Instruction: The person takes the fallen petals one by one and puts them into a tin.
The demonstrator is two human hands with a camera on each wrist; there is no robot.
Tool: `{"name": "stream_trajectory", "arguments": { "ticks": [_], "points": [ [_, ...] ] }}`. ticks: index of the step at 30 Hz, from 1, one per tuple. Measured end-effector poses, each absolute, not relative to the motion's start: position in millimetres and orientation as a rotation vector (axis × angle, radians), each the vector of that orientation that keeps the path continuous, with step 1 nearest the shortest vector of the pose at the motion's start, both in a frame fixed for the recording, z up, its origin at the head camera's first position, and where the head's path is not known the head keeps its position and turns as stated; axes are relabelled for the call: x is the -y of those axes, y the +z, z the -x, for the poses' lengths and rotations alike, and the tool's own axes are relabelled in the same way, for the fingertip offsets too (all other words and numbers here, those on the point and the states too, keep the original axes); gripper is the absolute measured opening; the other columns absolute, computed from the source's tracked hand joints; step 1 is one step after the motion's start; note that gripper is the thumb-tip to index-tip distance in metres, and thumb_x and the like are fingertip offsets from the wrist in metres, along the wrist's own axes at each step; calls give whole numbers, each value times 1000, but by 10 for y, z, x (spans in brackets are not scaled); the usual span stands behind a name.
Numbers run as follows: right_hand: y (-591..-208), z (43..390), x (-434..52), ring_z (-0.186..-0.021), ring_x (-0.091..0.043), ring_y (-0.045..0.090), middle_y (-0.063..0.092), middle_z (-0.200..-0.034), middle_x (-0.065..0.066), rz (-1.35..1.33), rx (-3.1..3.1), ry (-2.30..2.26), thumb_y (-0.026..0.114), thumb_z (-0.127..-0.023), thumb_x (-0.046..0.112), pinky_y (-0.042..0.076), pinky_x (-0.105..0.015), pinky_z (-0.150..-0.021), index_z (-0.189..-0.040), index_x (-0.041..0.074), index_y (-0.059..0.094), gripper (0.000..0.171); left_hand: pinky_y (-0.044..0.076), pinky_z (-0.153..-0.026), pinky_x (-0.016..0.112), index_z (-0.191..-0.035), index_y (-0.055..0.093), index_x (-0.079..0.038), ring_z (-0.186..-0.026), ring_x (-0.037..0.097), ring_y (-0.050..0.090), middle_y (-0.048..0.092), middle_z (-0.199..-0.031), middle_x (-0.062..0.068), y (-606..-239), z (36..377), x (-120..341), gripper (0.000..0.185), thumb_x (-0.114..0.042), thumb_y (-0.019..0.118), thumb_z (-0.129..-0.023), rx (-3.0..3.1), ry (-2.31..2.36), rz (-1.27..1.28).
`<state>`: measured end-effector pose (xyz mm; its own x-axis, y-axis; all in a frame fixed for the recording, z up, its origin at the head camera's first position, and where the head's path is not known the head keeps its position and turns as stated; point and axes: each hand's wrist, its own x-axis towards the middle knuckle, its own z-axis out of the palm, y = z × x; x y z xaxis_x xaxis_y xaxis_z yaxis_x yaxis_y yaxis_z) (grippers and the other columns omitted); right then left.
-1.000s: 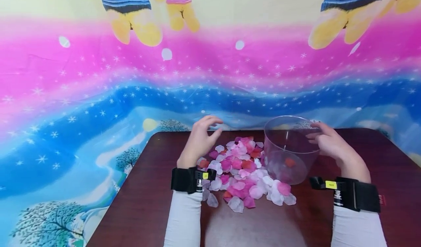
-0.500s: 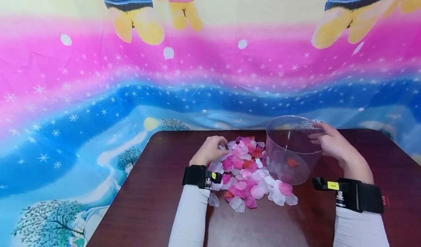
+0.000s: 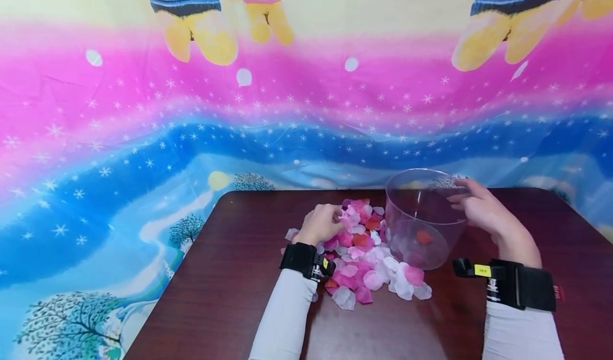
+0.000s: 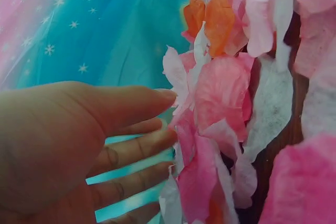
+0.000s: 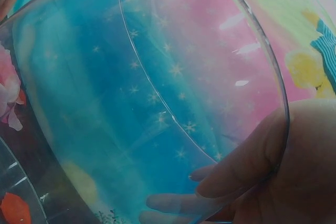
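A loose pile of fabric flower petals in pink, white and red lies on the dark table. At the pile's left side, my left hand touches the petals with its fingertips; in the left wrist view its thumb and fingers reach out fairly straight against several petals. To the right of the pile stands a clear plastic bucket, upright, with one red petal at its bottom. My right hand holds the bucket's right side near the rim, fingers showing through the wall.
The dark wooden table ends at a rounded far edge. Close behind it hangs a printed cloth backdrop in pink and blue. Some petals lie against the bucket's left side.
My left hand has come down from above the pile's left side and moved right into the petals. The right hand and bucket stay in place.
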<state>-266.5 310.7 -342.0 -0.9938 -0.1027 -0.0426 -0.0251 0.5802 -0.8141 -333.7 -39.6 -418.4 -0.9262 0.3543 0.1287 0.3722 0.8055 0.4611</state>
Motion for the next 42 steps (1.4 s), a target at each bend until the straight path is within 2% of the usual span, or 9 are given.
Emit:
{"name": "stream_trajectory", "arguments": {
  "ticks": [8,14,21,30,33,36,41,42],
  "points": [
    [-3423,2666,-3096,-138,-59,35,34,-148,-44,108,-2722,-1375,26,-91,-6,45,-68,-96,-160,-7,0,74,54,-73,30,-113,76,-7,-87,16,65,70,-94,3,-4169,3366,469,20,-7,71,-94,2830,-1025,648],
    [-3413,2671,-3105,-138,-60,34,33,-149,-44,110,-2725,-1388,25,-94,-4,45,-68,-99,-160,-7,0,70,55,-80,31,-113,75,-5,-89,17,67,72,-97,5,-4009,3374,550,20,-2,67,-95,2736,-1073,688],
    [-3425,2675,-3106,-137,-60,36,32,-149,-44,89,-2722,-1393,26,-94,-3,48,-65,-98,-160,-6,0,71,56,-78,32,-105,75,-8,-85,19,69,74,-95,3,-3739,3258,641,11,-5,69,-97,2648,-1148,665],
    [-3429,2670,-3098,-137,-60,36,32,-150,-44,80,-2722,-1392,25,-95,-3,47,-67,-98,-160,-6,-2,70,54,-89,39,-106,77,-10,-95,17,67,74,-99,1,-3457,3122,684,12,-6,70,-96,2412,-1163,694],
    [-3424,2673,-3102,-137,-60,36,32,-149,-44,77,-2726,-1397,25,-96,-1,47,-67,-98,-160,-6,-1,69,53,-90,36,-106,77,-11,-96,15,65,73,-101,0,-3396,3096,650,11,-9,70,-97,2318,-1163,702],
    [-3420,2673,-3104,-137,-60,36,32,-149,-44,76,-2725,-1405,25,-96,-1,47,-67,-98,-160,-7,0,69,51,-87,32,-107,76,-11,-93,13,64,73,-101,0,-3332,3066,568,11,-10,71,-97,2172,-1226,691],
    [-3422,2674,-3099,-137,-60,36,32,-149,-44,84,-2709,-1413,25,-94,-3,46,-67,-98,-159,-8,0,69,49,-80,35,-106,77,-7,-84,15,64,72,-99,5,-3242,2961,320,12,-12,73,-96,1857,-1392,631],
    [-3423,2676,-3097,-137,-60,36,31,-150,-44,87,-2705,-1418,25,-94,-3,46,-67,-98,-159,-8,1,69,49,-82,35,-107,77,-7,-84,16,64,72,-99,5,-3235,2930,256,13,-13,72,-97,1814,-1410,617]
  ]
}}
